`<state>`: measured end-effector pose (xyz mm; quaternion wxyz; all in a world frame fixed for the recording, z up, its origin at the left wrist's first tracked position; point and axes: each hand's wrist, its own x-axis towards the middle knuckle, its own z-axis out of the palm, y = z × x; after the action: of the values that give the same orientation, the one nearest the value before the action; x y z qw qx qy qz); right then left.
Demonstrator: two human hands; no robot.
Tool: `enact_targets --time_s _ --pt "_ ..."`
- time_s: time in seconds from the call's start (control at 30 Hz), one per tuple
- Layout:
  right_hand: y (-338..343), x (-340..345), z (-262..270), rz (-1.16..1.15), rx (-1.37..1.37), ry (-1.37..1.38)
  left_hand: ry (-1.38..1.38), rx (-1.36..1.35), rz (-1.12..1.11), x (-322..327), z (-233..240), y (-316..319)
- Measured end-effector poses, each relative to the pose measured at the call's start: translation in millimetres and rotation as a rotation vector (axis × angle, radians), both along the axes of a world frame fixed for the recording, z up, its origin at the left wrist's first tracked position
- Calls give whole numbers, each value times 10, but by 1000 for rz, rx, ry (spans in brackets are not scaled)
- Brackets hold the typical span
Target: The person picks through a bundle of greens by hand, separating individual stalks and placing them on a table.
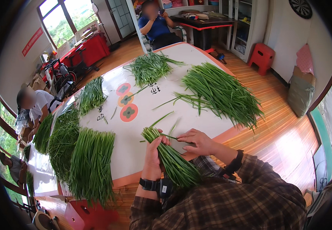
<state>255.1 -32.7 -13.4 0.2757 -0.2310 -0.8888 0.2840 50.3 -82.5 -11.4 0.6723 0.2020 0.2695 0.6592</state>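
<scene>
My left hand is closed around a bundle of long green leaves, likely garlic chives, near its pale cut ends. The bundle slants down across my lap, its leaf tips towards my body. Just right of the bundle, my right hand has thumb and fingers on a single dark green leaf that runs to the bundle's upper end. A few loose leaves lie on the table beyond my left hand. A large pile of the same greens lies to the right, and a neat row of them to the left.
Smaller heaps lie at the table's far side and left part. The white tabletop has an orange border and printed persimmons. A person in blue sits across; another in white is at the left. A red stool stands right.
</scene>
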Motion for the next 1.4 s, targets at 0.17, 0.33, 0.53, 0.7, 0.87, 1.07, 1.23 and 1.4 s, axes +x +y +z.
enact_targets --time_s 0.17,0.33,0.53,0.7,0.87,1.07,1.23,1.4 --pt "70 83 23 -52 133 -35 1 37 -11 -6 15 -14" --pt "468 272 87 -324 246 -14 14 56 -17 -35 -60 10" --pt "896 201 87 -536 247 -307 78 65 -38 -14 6 -9" --pt "956 122 73 -607 205 -511 3 63 -192 -71 -24 -22" --pt "785 162 2 -549 265 -325 14 67 -144 -16 14 -12" --pt "276 87 109 -321 191 -29 52 -1 -81 -11 14 4" --pt "-38 47 158 -221 72 46 56 -14 -83 -22 -26 30" --pt "-206 46 284 -136 -22 102 38 -17 -60 -21 -29 19"
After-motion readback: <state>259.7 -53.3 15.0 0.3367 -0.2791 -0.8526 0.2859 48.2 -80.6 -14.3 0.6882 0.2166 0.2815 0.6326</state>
